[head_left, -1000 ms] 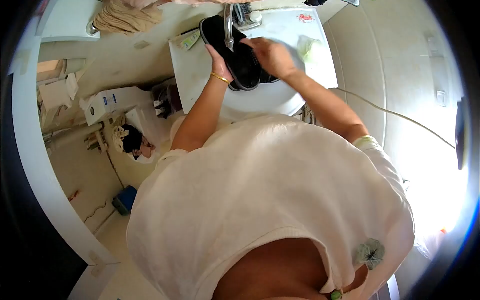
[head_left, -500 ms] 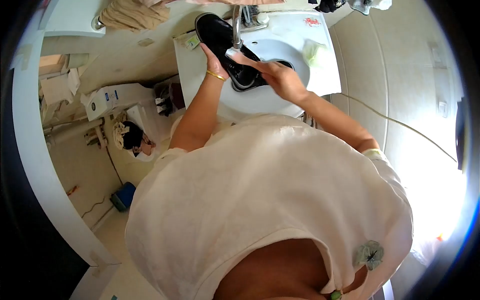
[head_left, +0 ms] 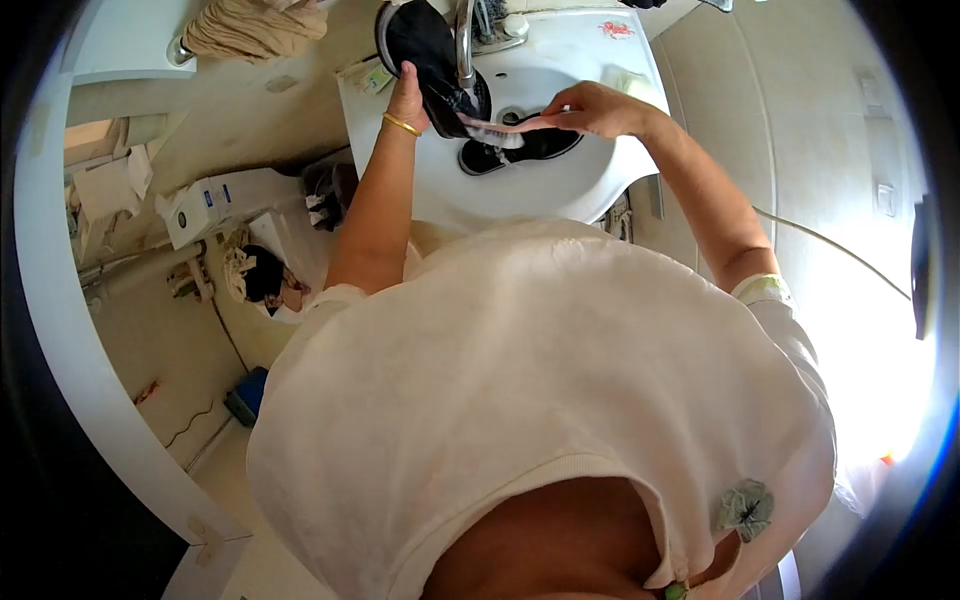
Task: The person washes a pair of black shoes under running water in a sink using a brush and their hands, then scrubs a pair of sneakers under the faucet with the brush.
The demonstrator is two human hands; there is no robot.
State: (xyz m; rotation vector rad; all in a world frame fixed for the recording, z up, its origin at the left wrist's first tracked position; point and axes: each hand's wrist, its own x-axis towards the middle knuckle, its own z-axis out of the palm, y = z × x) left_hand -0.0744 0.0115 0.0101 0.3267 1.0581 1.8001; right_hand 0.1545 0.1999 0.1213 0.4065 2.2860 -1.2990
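My left hand (head_left: 405,102) is wrapped round the side of a black shoe (head_left: 420,48), which is tilted over the left part of the white sink (head_left: 440,185). In my right hand (head_left: 600,110) is the pink handle of a scrubbing brush (head_left: 508,137) with white bristles. The brush head is at the near end of the held shoe, just above a second black shoe (head_left: 548,148) lying in the basin. Whether the bristles touch either shoe I cannot tell. A chrome faucet (head_left: 465,50) rises beside the held shoe.
A small green-and-white packet (head_left: 375,78) lies on the sink's left corner. Something pale green (head_left: 630,82) is on the right rim, with a red patch (head_left: 616,30) behind it. To the left are a white box (head_left: 215,205) and a tub of clothes (head_left: 265,275).
The brush has moved from the held shoe's upper by the faucet to its near end. The held shoe has shifted up and left, showing more of the shoe in the basin.
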